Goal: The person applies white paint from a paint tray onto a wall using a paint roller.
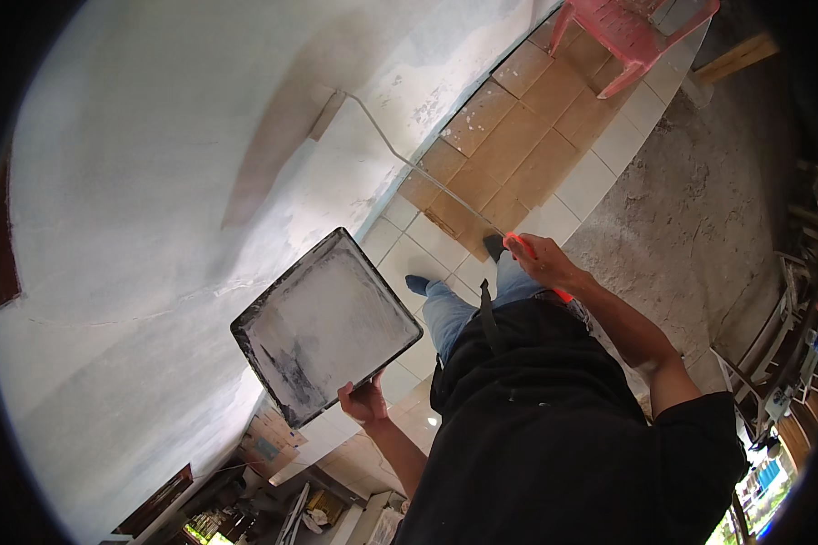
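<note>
My left hand [364, 402] grips the near edge of a black paint tray [382, 279], which is coated inside with pale grey-white paint. Dark patches show through the paint at the tray's lower left. In my right hand [549, 265] is the orange handle of a paint roller [328, 114]. Its long thin metal rod reaches forward and left, and the roller head rests at the pale wall [127, 191]. A darker, damp-looking band or shadow lies on the wall around the roller head. The tray is held apart from the roller, close to the wall.
A pink plastic chair [613, 36] stands at the top right on the tiles. Brown sheets of cardboard [527, 118] cover part of the tiled floor beside the wall. Rough grey concrete [663, 227] lies to the right, with clutter at the far right and lower left.
</note>
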`<action>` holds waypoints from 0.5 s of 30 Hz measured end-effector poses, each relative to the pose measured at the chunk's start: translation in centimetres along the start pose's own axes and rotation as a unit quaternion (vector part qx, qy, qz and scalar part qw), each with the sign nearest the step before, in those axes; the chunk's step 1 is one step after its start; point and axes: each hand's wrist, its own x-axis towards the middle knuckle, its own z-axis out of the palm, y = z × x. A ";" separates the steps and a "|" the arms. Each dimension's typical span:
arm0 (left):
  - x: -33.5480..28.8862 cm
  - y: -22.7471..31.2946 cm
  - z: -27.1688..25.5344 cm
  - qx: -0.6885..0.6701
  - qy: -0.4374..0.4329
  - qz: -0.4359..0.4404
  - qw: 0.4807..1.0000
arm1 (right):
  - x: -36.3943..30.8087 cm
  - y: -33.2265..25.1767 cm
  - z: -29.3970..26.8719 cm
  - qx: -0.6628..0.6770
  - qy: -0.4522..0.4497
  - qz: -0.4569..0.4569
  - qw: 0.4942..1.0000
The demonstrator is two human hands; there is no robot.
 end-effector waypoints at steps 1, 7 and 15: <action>-0.1 0.0 -0.2 0.002 -0.003 0.001 1.000 | -0.4 -0.1 0.0 0.001 0.000 0.001 1.000; -0.2 0.4 -0.7 0.017 -0.004 -0.005 1.000 | -2.0 -2.7 -0.4 -0.005 0.004 -0.008 1.000; -0.6 0.6 0.5 0.008 0.017 -0.008 1.000 | 0.2 2.0 -0.2 -0.018 0.045 -0.014 0.999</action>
